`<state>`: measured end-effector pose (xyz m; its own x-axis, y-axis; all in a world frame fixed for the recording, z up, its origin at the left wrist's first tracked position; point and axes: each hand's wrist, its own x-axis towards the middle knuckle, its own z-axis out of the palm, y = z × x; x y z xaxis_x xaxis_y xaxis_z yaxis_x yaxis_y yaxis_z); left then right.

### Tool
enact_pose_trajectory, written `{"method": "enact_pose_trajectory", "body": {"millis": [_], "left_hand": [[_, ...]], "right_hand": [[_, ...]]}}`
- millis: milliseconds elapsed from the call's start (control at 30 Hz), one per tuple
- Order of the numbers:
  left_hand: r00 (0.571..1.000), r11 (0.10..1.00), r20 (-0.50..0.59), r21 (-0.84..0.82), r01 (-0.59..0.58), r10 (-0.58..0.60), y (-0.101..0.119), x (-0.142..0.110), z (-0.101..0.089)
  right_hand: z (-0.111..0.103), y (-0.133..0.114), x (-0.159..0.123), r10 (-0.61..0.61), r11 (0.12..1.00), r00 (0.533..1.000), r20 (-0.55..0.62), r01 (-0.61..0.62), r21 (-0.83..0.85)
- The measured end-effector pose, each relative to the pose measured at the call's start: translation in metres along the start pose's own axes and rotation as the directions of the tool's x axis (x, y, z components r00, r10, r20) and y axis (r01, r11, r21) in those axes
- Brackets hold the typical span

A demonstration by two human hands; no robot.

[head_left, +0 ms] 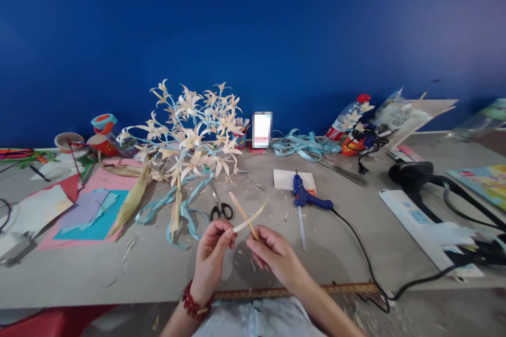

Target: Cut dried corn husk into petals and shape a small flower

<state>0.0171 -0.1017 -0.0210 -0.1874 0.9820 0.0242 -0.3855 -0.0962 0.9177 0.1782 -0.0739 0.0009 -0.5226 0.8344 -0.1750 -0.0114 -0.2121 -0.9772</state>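
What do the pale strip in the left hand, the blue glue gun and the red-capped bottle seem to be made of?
Pale strip in the left hand: probably dried husk, matte; it looks thin and curved, though paper is possible.
Blue glue gun: likely hard plastic, smooth, with an evenly coloured body.
Red-capped bottle: apparently clear plastic, shiny; its upper part is see-through.

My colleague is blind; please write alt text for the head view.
The left hand holds a curved pale strip, the right hand a straight strip, crossed in view above a grey table. Beyond are pale flowers, scissors and a glue gun.
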Motion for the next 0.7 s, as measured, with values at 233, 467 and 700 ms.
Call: {"method": "enact_pose_trajectory", "body": {"millis": [233, 467, 700], "left_hand": [[1.000, 0.998, 0.017, 0.069, 0.004, -0.006, -0.0026, -0.0026, 0.0028], [1.000, 0.985, 0.008, 0.173, 0.004, -0.006, 0.0006, -0.0035, 0.0066], [1.000, 0.985, 0.004, 0.174, -0.008, 0.008, -0.0020, -0.0047, 0.0068]], "right_hand": [[0.0015, 0.0022, -0.0008, -0.107, 0.971, 0.994, 0.005, 0.106, -0.213], [0.0045, -0.0049, 0.0003, -0.170, 0.894, 0.985, -0.044, 0.135, -0.427], [0.0024, -0.0039, -0.0024, -0.176, 0.883, 0.984, -0.022, 0.148, -0.446]]}}
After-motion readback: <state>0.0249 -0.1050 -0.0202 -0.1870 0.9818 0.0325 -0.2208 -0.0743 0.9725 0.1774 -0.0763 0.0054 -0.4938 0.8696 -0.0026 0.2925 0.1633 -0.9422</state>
